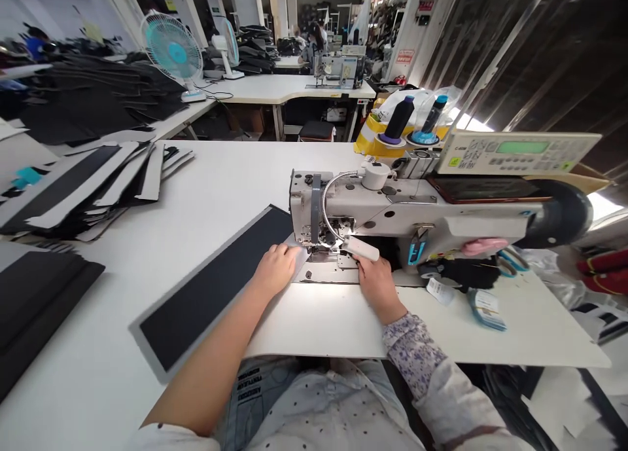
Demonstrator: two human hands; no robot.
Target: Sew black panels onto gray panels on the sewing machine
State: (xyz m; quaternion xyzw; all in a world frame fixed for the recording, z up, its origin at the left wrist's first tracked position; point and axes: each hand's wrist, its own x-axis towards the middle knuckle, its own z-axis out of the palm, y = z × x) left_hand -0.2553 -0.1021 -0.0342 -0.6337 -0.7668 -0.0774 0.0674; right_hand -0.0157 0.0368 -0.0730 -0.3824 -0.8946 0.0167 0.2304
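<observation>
A long dark fabric panel (210, 294) with a pale grey border lies slanting across the table, its far end at the needle area of the sewing machine (363, 205). My left hand (275, 268) rests on that end with bent fingers, gripping the panel's edge just left of the presser foot (324, 253). On the machine bed, right of the needle, is my right hand (377, 284). Its fingertips reach under the machine arm beside a white lamp head (362, 248) and are partly hidden, so what they touch does not show.
Stacked cut panels (108, 182) lie at the left, with a dark pile (39, 300) nearer. Thread cones (400, 120) and a control panel (520, 153) top the machine. Scissors (513, 261) and a label bundle (487, 309) sit at right. A fan (174, 52) stands behind.
</observation>
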